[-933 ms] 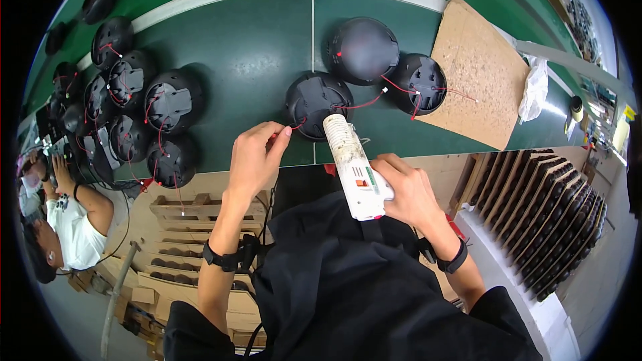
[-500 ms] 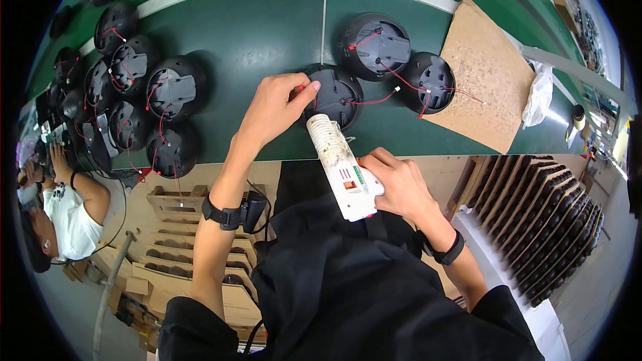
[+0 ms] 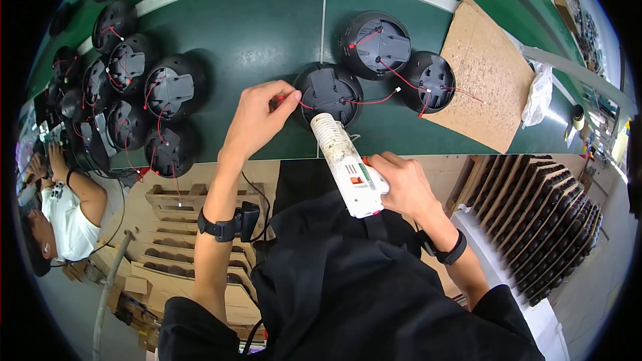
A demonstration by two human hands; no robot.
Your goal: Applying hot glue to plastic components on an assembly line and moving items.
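In my right hand (image 3: pixel 406 186) is a white hot glue gun (image 3: pixel 344 164), its barrel stained with old glue. The fingers wrap round its handle, and the front end reaches the near rim of a round black plastic housing (image 3: pixel 328 90). My left hand (image 3: pixel 262 115) pinches a thin red wire (image 3: pixel 302 103) just left of that housing, drawing it out over the rim. A second red wire (image 3: pixel 374 101) runs rightward from the housing to a small white connector. The gun's nozzle tip is hidden behind its barrel.
Two more black housings (image 3: pixel 376 45) with red wires stand to the right, beside a brown board (image 3: pixel 488 73) and a crumpled white cloth (image 3: pixel 538 97). Several housings (image 3: pixel 172 87) crowd the left of the green table (image 3: pixel 254 33). A co-worker (image 3: pixel 72 210) sits at far left; stacked racks (image 3: pixel 542 227) stand lower right.
My left hand has moved left, away from the housing's middle, pulling the red wire outward. The glue gun has shifted slightly right and remains at the housing's near side.
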